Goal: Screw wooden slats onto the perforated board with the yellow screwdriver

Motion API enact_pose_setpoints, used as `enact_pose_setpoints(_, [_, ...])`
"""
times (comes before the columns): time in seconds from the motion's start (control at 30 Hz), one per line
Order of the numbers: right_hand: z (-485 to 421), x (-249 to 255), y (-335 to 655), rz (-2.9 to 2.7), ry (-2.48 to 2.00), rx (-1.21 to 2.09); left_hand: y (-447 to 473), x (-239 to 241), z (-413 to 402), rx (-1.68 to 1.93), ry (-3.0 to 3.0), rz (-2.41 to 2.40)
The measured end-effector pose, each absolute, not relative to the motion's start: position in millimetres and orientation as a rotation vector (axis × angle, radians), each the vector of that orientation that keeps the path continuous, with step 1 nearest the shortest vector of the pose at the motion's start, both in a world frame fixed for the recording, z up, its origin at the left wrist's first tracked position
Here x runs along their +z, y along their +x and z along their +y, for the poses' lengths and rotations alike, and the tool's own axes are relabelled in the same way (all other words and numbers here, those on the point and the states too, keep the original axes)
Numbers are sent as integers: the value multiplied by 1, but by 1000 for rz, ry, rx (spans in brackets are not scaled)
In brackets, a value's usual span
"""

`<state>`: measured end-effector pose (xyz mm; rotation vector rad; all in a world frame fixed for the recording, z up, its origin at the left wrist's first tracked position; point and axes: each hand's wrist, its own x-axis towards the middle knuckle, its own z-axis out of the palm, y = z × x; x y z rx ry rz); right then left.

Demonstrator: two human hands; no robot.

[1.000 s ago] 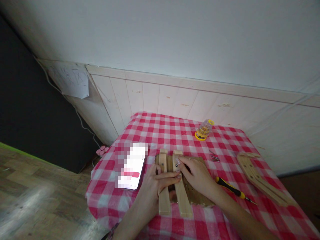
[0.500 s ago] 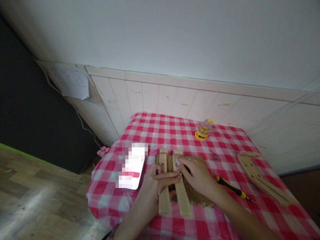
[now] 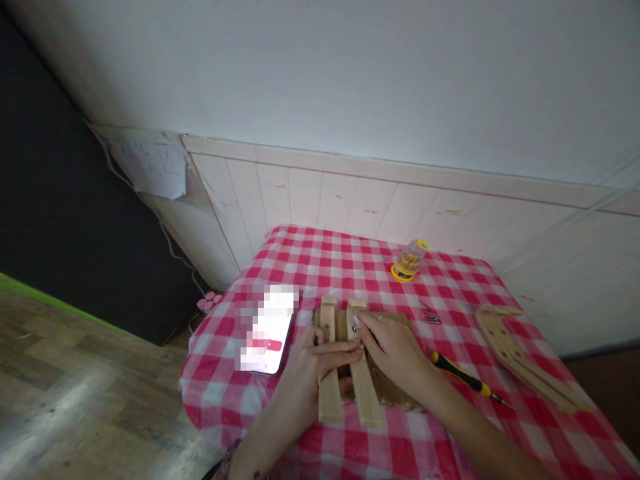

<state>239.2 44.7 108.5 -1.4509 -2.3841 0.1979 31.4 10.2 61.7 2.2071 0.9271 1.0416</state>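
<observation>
Two pale wooden strips (image 3: 371,400) lie side by side across a brown wooden block (image 3: 395,387) on the table. My left hand (image 3: 313,363) reaches over both strips, its fingers laid across them and gripping them; some fingertips are hidden underneath. My right hand (image 3: 393,343) is closed at the upper part of the right strip, thumb and index finger pinched at a small dark screw (image 3: 354,328). The left strip holds a similar dark screw (image 3: 327,327). To the right of my right forearm lies a yellow and black screwdriver (image 3: 465,377).
A lit phone (image 3: 273,327) lies left of my hands. Several driver bits (image 3: 432,315) lie behind the screwdriver, and a clear case with yellow ends (image 3: 410,261) stands farther back. A joined wooden piece (image 3: 520,360) is at the right. A checked cloth (image 3: 345,257) covers the table against the wall.
The view has shifted slightly, so the scene sits a little farther right. Both hands keep nearly the same places on the wooden strips.
</observation>
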Motion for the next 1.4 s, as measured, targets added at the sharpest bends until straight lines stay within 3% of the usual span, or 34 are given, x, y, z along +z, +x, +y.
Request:
enact_pose_setpoints(0.23, [40, 110, 236, -2564, -1474, -37, 32, 64, 11, 1007, 2201, 927])
enact_pose_setpoints(0.9, [49, 118, 247, -2790, -1336, -174, 34, 57, 11, 1129, 2204, 883])
enact_pose_setpoints(1.4, [51, 120, 239, -2730, -1327, -40, 34, 54, 11, 1087, 2190, 898])
